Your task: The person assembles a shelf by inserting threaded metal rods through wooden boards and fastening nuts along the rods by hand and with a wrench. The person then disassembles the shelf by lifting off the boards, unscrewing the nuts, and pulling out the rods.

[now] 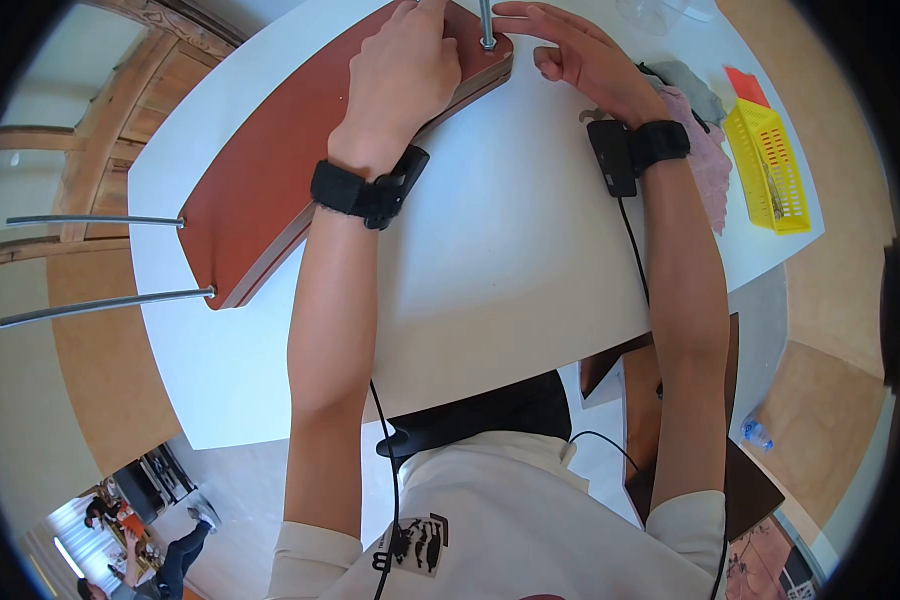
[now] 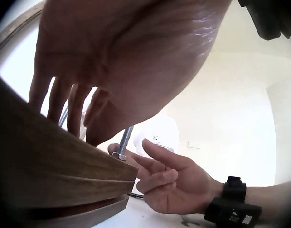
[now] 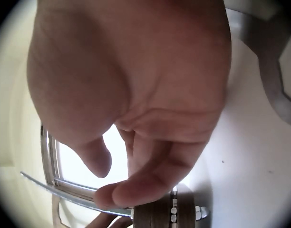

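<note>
A dark red board [image 1: 270,140] with a curved outline and layered edge lies across the white table. My left hand [image 1: 400,85] rests on its top near the right end; in the left wrist view the fingers reach straight down onto the board. An upright threaded rod [image 2: 126,137] rises from the right corner, with a hex nut [image 1: 488,43] at its base. My right hand [image 1: 590,65] is beside this rod, its index finger stretched to the rod and the thumb apart. In the right wrist view, fingertips overlap the rod [image 3: 64,194] just above the board's edge [image 3: 152,217].
Two more threaded rods [image 1: 95,219] stick out at the board's left end. A grey metal tool [image 3: 269,61] with a hooked end lies under my right wrist. Beyond are a pink cloth [image 1: 708,170], a grey cloth [image 1: 688,88] and a yellow basket [image 1: 740,130] near the table's right edge.
</note>
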Tool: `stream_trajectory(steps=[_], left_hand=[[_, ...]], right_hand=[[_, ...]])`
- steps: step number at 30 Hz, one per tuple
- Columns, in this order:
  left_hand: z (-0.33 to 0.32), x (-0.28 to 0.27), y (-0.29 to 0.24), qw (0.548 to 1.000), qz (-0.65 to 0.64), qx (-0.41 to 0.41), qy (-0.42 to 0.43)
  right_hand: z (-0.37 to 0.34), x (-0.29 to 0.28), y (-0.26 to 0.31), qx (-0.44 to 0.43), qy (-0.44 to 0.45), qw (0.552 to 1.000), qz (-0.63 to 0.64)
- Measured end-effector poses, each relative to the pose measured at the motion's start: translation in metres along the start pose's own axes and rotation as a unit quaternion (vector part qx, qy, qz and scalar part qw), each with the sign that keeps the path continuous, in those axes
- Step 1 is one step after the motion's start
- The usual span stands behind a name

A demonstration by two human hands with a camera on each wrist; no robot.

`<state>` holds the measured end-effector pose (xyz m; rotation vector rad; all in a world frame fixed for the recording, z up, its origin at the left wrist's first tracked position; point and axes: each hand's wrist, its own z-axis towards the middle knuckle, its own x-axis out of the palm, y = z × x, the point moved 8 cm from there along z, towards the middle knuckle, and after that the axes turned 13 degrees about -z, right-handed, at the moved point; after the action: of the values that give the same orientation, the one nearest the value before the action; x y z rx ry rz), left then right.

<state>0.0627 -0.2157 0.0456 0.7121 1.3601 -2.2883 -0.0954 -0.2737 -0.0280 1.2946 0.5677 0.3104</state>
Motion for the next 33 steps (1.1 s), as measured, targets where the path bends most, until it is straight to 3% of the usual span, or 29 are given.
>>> stream_trajectory(steps=[3, 5, 6, 8, 11, 15, 17, 18, 20, 24, 26, 29, 30, 31, 32, 33], left_hand=[[-0.001, -0.002, -0.001, 1.0, -0.006, 0.014, -0.009], [0.0, -0.002, 0.0, 1.0, -0.011, 0.004, -0.012], [0.0, -0.002, 0.0, 1.0, -0.008, -0.002, -0.01], [0.0, -0.002, 0.002, 1.0, -0.005, -0.009, -0.008], [0.0, -0.004, 0.003, 1.0, 0.019, 0.005, -0.02], [0.0, -0.002, 0.006, 0.999, 0.044, -0.007, -0.014], [-0.001, -0.001, 0.008, 0.999, 0.047, -0.007, -0.012], [-0.001, -0.001, 0.009, 0.999, 0.043, 0.003, -0.017], [-0.002, -0.002, 0.009, 0.999, 0.041, 0.012, -0.024], [-0.002, -0.002, 0.006, 0.999, 0.041, -0.009, -0.017], [-0.001, 0.0, 0.006, 0.999, 0.027, -0.017, -0.005], [-0.004, 0.002, 0.008, 0.996, 0.072, 0.002, -0.047], [-0.004, 0.004, 0.01, 0.993, 0.1, -0.016, -0.066], [0.001, 0.009, 0.016, 0.994, 0.098, -0.027, -0.038], [0.0, 0.009, 0.012, 0.989, 0.134, -0.017, -0.064], [0.001, 0.01, 0.015, 0.988, 0.138, -0.028, -0.066]], right_hand=[[-0.002, 0.006, 0.018, 0.009, -0.017, 1.0, -0.001], [-0.004, 0.012, 0.019, 0.095, -0.05, 0.994, -0.001], [0.0, 0.011, 0.013, 0.095, -0.049, 0.994, 0.0], [0.009, -0.004, 0.011, 0.014, -0.091, 0.987, -0.131], [0.006, -0.031, 0.001, 0.063, -0.15, 0.971, -0.176], [-0.002, -0.009, 0.022, 0.032, -0.147, 0.988, -0.044], [-0.002, 0.003, 0.022, 0.079, -0.132, 0.988, 0.013], [-0.003, -0.002, 0.019, 0.078, -0.131, 0.988, 0.013], [-0.004, -0.018, 0.02, 0.054, -0.135, 0.978, -0.15], [-0.002, -0.013, 0.014, 0.06, -0.139, 0.986, -0.069], [0.001, -0.001, 0.006, 0.093, -0.098, 0.989, 0.057], [0.003, -0.031, -0.008, 0.045, -0.022, 0.999, -0.002], [0.002, -0.04, -0.017, 0.008, -0.117, 0.988, -0.1], [0.001, -0.044, -0.03, 0.049, -0.17, 0.984, -0.025], [-0.007, -0.043, -0.023, -0.103, -0.223, 0.943, -0.225], [0.0, -0.046, -0.045, 0.081, -0.202, 0.974, 0.069]])
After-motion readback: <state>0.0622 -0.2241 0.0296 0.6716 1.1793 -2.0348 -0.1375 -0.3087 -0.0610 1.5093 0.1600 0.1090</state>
